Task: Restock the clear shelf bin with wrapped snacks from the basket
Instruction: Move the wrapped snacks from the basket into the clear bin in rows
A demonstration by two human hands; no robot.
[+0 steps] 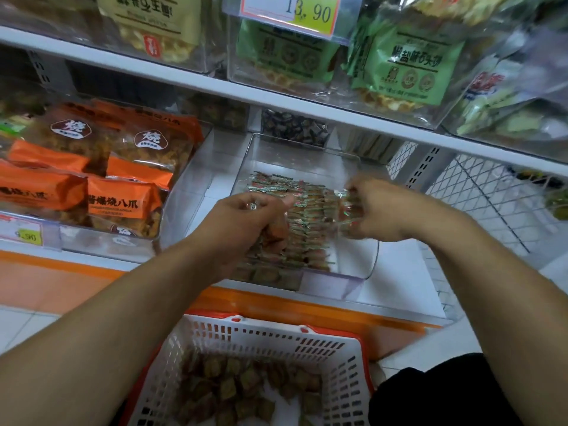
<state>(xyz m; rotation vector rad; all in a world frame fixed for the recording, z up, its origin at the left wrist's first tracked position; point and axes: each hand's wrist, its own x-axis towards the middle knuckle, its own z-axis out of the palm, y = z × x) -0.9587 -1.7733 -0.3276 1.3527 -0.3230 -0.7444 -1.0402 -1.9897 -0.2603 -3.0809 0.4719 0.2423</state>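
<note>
A clear shelf bin (353, 272) sits on the lower shelf, holding rows of small wrapped snacks (310, 216) with green and red wrappers. My left hand (249, 219) is over the bin's left side, fingers curled around several wrapped snacks. My right hand (378, 207) is over the bin's right side and pinches a few wrapped snacks, blurred. Below, a white basket (347, 355) with red trim holds several brown wrapped snacks (239, 388).
Orange snack bags (123, 198) fill the clear bin to the left. A white wire divider (485, 204) stands to the right. The upper shelf (276, 99) carries bins of green bags (412, 66) and a price tag (295, 10). An orange shelf edge (307, 309) runs above the basket.
</note>
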